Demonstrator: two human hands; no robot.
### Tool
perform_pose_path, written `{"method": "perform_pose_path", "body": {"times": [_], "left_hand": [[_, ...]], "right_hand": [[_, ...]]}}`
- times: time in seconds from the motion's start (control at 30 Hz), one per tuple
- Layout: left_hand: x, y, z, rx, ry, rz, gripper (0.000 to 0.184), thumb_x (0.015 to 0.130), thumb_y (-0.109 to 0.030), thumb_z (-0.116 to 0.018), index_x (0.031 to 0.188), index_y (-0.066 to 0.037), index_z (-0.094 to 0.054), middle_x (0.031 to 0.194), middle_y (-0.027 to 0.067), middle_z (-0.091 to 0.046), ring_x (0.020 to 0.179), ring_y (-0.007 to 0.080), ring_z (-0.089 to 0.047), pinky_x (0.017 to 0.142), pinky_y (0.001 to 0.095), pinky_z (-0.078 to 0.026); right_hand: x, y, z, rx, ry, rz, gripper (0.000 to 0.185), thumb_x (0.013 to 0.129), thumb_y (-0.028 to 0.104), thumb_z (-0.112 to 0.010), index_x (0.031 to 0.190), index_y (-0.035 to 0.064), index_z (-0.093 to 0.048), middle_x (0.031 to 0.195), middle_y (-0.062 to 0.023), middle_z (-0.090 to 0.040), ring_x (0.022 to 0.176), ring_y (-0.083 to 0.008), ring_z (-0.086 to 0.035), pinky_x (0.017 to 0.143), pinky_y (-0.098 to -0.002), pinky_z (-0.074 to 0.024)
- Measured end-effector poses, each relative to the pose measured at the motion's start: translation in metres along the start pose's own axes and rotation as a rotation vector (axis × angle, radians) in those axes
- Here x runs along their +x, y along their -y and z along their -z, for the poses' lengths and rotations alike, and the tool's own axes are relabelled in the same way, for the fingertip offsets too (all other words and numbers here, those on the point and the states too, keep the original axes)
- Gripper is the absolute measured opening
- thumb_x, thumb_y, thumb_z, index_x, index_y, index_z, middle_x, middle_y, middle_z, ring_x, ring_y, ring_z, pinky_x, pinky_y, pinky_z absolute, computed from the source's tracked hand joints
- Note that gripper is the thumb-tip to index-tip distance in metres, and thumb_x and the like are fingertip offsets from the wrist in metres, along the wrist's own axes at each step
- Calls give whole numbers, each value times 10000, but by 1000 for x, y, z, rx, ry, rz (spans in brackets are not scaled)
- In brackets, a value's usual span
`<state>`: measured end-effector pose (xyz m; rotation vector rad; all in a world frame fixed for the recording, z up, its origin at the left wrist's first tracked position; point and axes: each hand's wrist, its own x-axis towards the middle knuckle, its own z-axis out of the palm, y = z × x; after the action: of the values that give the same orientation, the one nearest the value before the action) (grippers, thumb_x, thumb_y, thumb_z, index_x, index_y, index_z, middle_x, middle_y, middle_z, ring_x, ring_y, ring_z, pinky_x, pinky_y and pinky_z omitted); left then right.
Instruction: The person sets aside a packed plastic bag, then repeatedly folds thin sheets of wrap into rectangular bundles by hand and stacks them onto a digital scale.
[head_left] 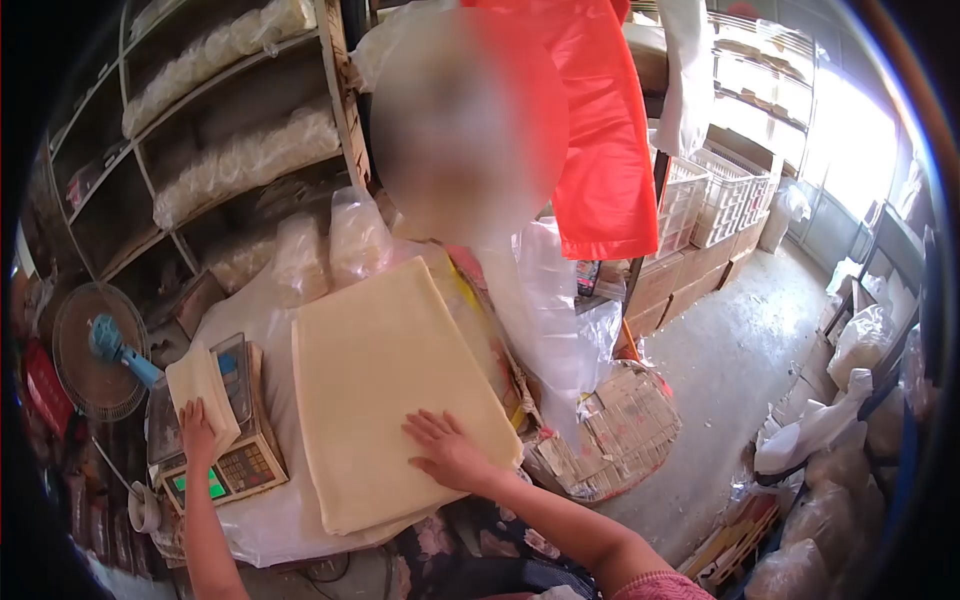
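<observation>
My left hand [196,432] rests on a folded bundle of pale yellow sheets [205,385], with its fingers stretched over the top. This bundle lies on the pan of a digital weighing scale [250,470] whose display is lit green. Flat on a wide stack of pale yellow sheets [380,370] lies my right hand [445,452], fingers spread, near the stack's right front corner. The wide stack sits to the right of the scale on a plastic-covered table [270,520]. The thumb of my left hand is hard to make out.
A fan [115,345] stands left of the scale. Behind the table are shelves [235,80] with plastic-bagged goods and clear bags [360,240]. A red cloth [605,130] hangs overhead. Right of the table are a worn cardboard-topped seat [620,430], white crates [730,190] and filled bags [820,500].
</observation>
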<state>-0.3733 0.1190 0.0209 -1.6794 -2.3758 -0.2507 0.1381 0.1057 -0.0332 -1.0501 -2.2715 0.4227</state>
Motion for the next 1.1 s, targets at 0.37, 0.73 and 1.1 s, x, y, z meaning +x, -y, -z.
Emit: {"method": "perform_pose_path", "body": {"times": [0.37,0.73,1.1], "left_hand": [[-34,-70,48,106,-403,100,680,726,84,-496,1370,-111,-393,1463,109,-312,1374,323,-248,1079,509,-268],[-91,-116,34,-77,-434,-96,643,738,80,-514,1346,-105,-422,1500,69,-257,1399,295,-214,1111,545,-176],[-116,-122,39,-104,-389,-138,621,704,94,-518,1298,-79,-470,1471,96,-312,1386,310,-238,1121,486,-181]], "right_hand": [[-8,-51,143,51,-836,-631,649,786,236,-684,1339,23,-420,1054,-151,-642,917,-305,-616,775,-360,-479],[96,-162,100,-138,-312,-617,369,815,337,-610,964,1,-644,840,-237,-643,854,-402,-614,772,-459,-471],[77,-120,93,-284,-419,-517,311,754,148,-621,989,-53,-592,1068,-200,-600,987,-368,-562,841,-456,-456]]}}
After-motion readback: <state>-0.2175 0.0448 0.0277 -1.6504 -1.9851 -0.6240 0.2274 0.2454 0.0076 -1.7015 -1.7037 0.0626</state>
